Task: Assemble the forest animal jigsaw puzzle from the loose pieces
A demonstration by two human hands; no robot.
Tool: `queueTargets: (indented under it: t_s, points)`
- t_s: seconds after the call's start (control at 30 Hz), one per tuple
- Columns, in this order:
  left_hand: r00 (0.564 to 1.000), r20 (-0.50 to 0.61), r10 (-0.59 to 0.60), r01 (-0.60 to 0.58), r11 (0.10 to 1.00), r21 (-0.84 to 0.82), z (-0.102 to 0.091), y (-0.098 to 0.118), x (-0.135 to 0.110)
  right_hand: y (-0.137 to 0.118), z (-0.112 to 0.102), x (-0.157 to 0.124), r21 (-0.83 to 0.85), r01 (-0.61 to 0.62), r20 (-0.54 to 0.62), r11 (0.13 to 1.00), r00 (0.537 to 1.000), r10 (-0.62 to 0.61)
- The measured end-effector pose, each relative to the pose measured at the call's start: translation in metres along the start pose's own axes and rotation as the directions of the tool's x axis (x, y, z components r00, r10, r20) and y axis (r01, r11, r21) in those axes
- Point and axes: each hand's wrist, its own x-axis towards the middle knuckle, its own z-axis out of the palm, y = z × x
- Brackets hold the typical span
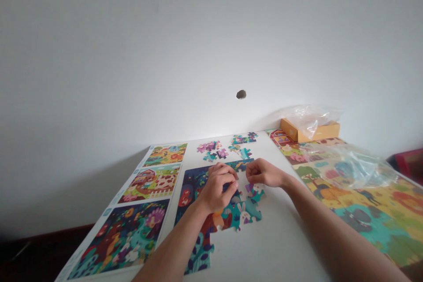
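A partly joined jigsaw puzzle (190, 185) with a dark blue night forest and animals lies on the white table. My left hand (218, 188) rests over its upper middle, fingers curled and thumb close to them; whatever is under the fingertips is hidden. At the puzzle's upper right edge, my right hand (264, 173) is closed, fingertips bent down and in. I cannot make out a piece in it. Just below it lies a joined section with a white rabbit (243, 216). Loose puzzle pieces (244, 153) lie beyond both hands.
A printed picture sheet (125, 233) runs along the left side. More pink and purple pieces (209, 146) lie at the back. To the right are a yellow box (319, 133), clear plastic bags (360, 172) and a finished animal puzzle (396, 224). A wall stands behind the table.
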Motion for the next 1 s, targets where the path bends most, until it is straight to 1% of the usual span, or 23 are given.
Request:
queueTargets:
  t_s: [0.17, 0.3, 0.37, 0.47, 0.57, 0.63, 0.7, 0.77, 0.9, 1.0]
  points:
    - [1.0, 0.026, -0.007, 0.006, 0.999, 0.033, 0.002, -0.001, -0.001, 0.0, -0.002, -0.001, -0.012, 0.0, 0.064, 1.0, 0.998, 0.001]
    - [0.999, 0.047, -0.009, 0.007, 0.999, 0.048, 0.002, 0.001, 0.0, 0.003, -0.007, -0.002, -0.028, -0.078, 0.157, 0.997, 0.984, 0.081]
    - [0.998, 0.054, -0.014, 0.011, 0.999, 0.05, 0.002, 0.001, 0.0, 0.004, -0.009, -0.003, -0.034, -0.099, 0.172, 0.994, 0.98, 0.104]
    - [0.998, 0.063, -0.015, 0.012, 0.999, 0.046, 0.001, 0.002, 0.0, 0.004, -0.009, -0.003, -0.021, -0.096, 0.164, 0.995, 0.982, 0.098]
    - [0.998, 0.07, -0.008, 0.006, 1.0, 0.028, 0.001, 0.002, 0.0, 0.002, -0.005, -0.001, 0.003, -0.062, 0.108, 0.998, 0.992, 0.061]
    - [0.998, 0.07, -0.007, 0.006, 1.0, 0.015, 0.001, 0.002, 0.0, 0.001, -0.002, 0.0, 0.013, -0.029, 0.018, 0.999, 0.999, 0.029]
    - [0.998, 0.057, -0.02, 0.02, 1.0, 0.011, 0.002, 0.002, 0.0, 0.0, 0.001, 0.002, 0.014, -0.001, -0.074, 1.0, 0.997, 0.002]
    - [0.998, 0.035, -0.043, 0.042, 0.999, 0.022, 0.003, 0.0, 0.001, 0.001, 0.002, 0.003, 0.017, 0.016, -0.13, 1.0, 0.991, -0.013]
    - [0.998, 0.018, -0.065, 0.064, 0.997, 0.048, 0.007, -0.003, 0.001, 0.004, 0.004, 0.005, 0.024, 0.024, -0.161, 0.999, 0.987, -0.02]
    - [0.998, 0.019, -0.068, 0.066, 0.997, 0.049, 0.008, -0.003, 0.001, 0.008, 0.005, 0.007, -0.006, 0.029, -0.188, 1.0, 0.982, -0.029]
